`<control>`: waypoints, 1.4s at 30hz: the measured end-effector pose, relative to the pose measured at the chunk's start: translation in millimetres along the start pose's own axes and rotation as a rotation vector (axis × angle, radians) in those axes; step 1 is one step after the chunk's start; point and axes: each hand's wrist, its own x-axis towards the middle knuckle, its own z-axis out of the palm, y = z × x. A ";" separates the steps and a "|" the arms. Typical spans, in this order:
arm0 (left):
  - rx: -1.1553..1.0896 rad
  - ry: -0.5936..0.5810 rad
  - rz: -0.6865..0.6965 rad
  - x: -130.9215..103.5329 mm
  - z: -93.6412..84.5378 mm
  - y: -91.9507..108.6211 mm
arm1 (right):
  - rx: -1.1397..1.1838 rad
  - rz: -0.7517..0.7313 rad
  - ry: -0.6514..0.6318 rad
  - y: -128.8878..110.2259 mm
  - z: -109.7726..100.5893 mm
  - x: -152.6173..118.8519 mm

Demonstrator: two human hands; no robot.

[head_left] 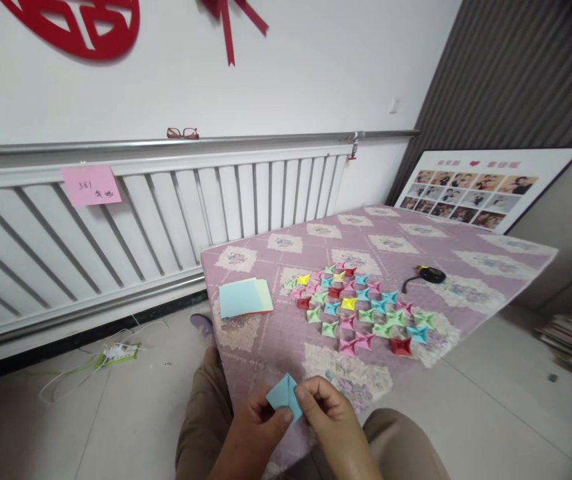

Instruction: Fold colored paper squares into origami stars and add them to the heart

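Near the front edge of the table, a small folded piece of light blue paper (282,395) is pinched between both hands. My left hand (261,427) grips its lower left side, thumb on top. At the paper's right side, my right hand (329,417) closes thumb and fingers on it. Beyond them to the left lies a stack of coloured paper sheets (241,300), a light blue one uppermost. Farther to the right, several small folded paper pieces (349,304) stand in rough rows, in pink, green, blue, yellow and red.
A patterned purple cloth covers the table (276,333). Toward its right side sits a black tape-like object (432,274). A white radiator (166,213) runs along the wall, with glasses (183,133) on the pipe above. A power strip (119,353) with cables lies on the floor at left.
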 end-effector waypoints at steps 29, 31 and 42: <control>0.210 -0.021 -0.106 -4.8 1.3 1.8 | 0.012 0.016 -0.010 -16.4 10.5 6.9; 0.198 0.016 -0.122 -4.9 -1.1 1.4 | 0.072 0.063 -0.018 -15.8 9.7 6.3; 0.106 0.112 -0.145 -6.1 -1.0 -2.3 | 0.055 0.122 -0.046 12.4 14.0 -3.7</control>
